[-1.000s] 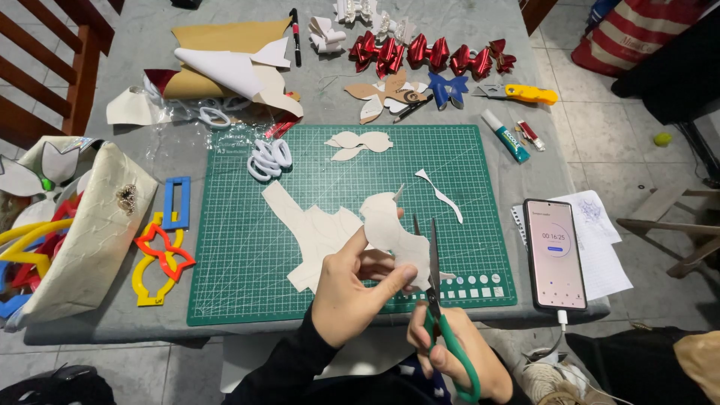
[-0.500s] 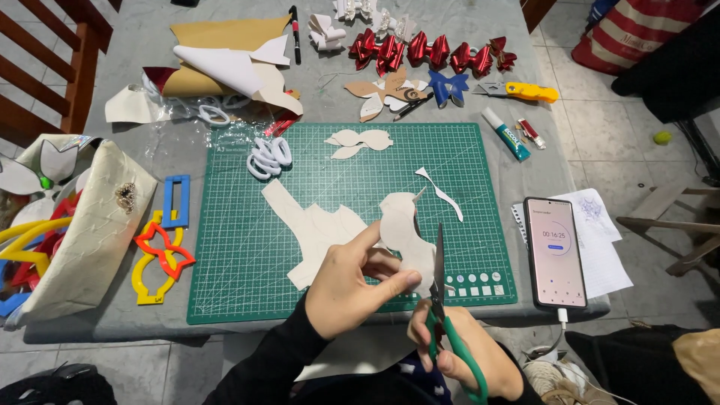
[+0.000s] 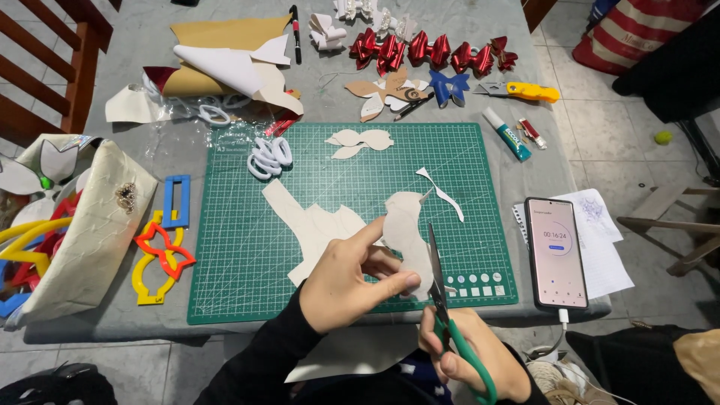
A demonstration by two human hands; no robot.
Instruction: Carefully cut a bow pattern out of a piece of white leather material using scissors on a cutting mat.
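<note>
A: Item one, hands. What does each hold?

B: Left hand: fingers and thumb pinched shut on a cream cut-out sheet, holding it just above the green cutting mat. Right hand: closed through the green handles of a pair of scissors, blades pointing away from the person, the edge of the sheet lying against them.

A: Where does the sheet sit?

B: Over the near half of the mat, right of centre. A larger cream offcut lies flat on the mat, just left of the hand. A thin curled strip lies beyond the blades.

A: Item two, other things on the mat?

B: A cream bow-shaped piece near the far edge; a cluster of white loops at its left.

A: Item three, off the mat?

B: Right: a phone with a lit screen, lying on white paper. Far right: a glue tube and a yellow utility knife. Far edge: a row of red bows, one blue bow, a black marker. Far left: rolled tan and white sheets. Left: yellow, orange and blue templates beside a cream quilted bag.

A: Surface?

B: Grey table.
</note>
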